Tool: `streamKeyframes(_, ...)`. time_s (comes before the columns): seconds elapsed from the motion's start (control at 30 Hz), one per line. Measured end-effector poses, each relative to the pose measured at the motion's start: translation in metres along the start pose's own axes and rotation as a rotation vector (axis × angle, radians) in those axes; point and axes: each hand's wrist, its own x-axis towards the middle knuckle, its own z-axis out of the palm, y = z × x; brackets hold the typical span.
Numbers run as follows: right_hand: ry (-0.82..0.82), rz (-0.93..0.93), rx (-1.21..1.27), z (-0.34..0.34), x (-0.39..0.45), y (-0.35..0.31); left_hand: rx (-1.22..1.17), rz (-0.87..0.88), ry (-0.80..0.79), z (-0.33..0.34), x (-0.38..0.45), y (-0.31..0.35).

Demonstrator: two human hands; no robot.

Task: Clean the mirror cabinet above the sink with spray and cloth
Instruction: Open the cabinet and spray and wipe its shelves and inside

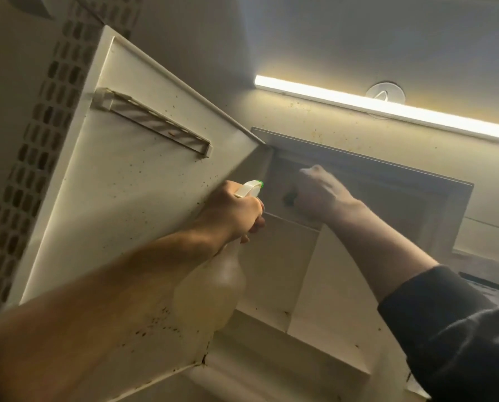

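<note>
door (132,198) left | shelves (329,300) right | light strip (387,110) above

The view tilts steeply upward toward a plain grey ceiling (373,33), dim except where 1 long strip light (387,110) glows warm white along the top of the wall — the only lamp visible. Just above the strip sits a small round white fitting (386,92); what it is cannot be told. The cream wall (344,134) below the light is dotted with small brown specks. At the left edge a vertical band of small dark mosaic tiles (39,134) runs up the wall, blurred, beside a smooth pale wall surface (7,97). Lighting is yellowish and uneven — brightest near the strip, shadowed toward the lower corners.
</note>
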Motion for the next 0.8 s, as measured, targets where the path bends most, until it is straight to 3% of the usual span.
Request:
streamKeyframes(0.07, 0.231, 0.002, -0.149, 0.007, 0.0, 0.001, -0.009, 0.015, 0.004, -0.003, 0.0, 0.001)
streamKeyframes(0.1, 0.267, -0.013, -0.187, 0.013, 0.0, -0.001, -0.009, 0.018, 0.006, -0.004, 0.0, 0.001)
streamKeyframes(0.23, 0.088, 0.0, -0.154, 0.031, 0.005, -0.012, -0.013, 0.007, -0.007, -0.006, 0.001, -0.004)
streamKeyframes(0.33, 0.24, -0.031, -0.158, 0.031, 0.016, -0.018, -0.001, 0.009, -0.001, -0.004, 0.005, -0.009)
streamKeyframes(0.5, 0.07, -0.014, -0.11, 0.046, 0.03, -0.017, -0.003, 0.003, 0.01, 0.002, 0.014, -0.013)
streamKeyframes(0.7, 0.005, -0.238, -0.069, 0.053, 0.035, 0.003, -0.017, -0.038, -0.014, 0.018, 0.023, -0.023)
streamKeyframes(0.8, -0.093, -0.266, -0.019, 0.056, 0.034, 0.004, -0.009, -0.032, -0.021, 0.021, 0.025, -0.03)
